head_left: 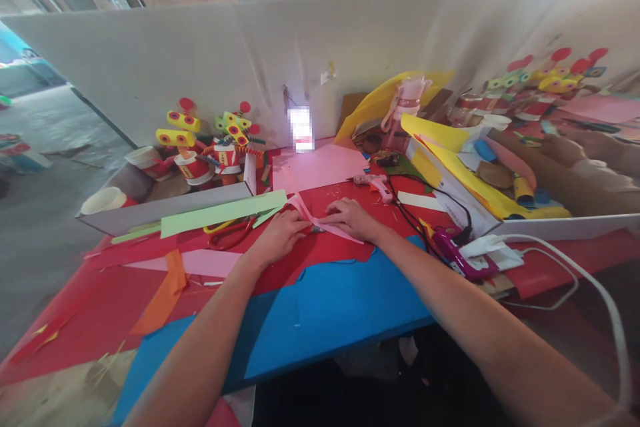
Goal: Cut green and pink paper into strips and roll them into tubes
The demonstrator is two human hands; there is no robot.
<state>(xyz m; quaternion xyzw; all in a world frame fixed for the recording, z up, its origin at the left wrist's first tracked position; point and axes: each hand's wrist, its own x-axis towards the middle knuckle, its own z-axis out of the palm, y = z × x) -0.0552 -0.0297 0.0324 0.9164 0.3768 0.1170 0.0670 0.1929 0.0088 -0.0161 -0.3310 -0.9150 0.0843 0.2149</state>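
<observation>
A folded pink paper strip (345,234) lies between my two hands over the red paper. My left hand (281,235) is closed on its left part, with the fingertips pressed down near the fold. My right hand (350,216) pinches the strip from the other side. Under the fingers a small grey object is mostly hidden. Just left of my left hand are a light green paper strip (225,213) and scissors with yellow and red handles (227,235). A pink glue gun (376,185) lies beyond my right hand.
Paper-cup figures (193,167) stand in a box (170,207) on the left. On the right are a cardboard box (575,223) of craft pieces, a purple power strip (457,253) and loose cables. Blue paper (330,307) covers the near edge. Another person's arm shows far right.
</observation>
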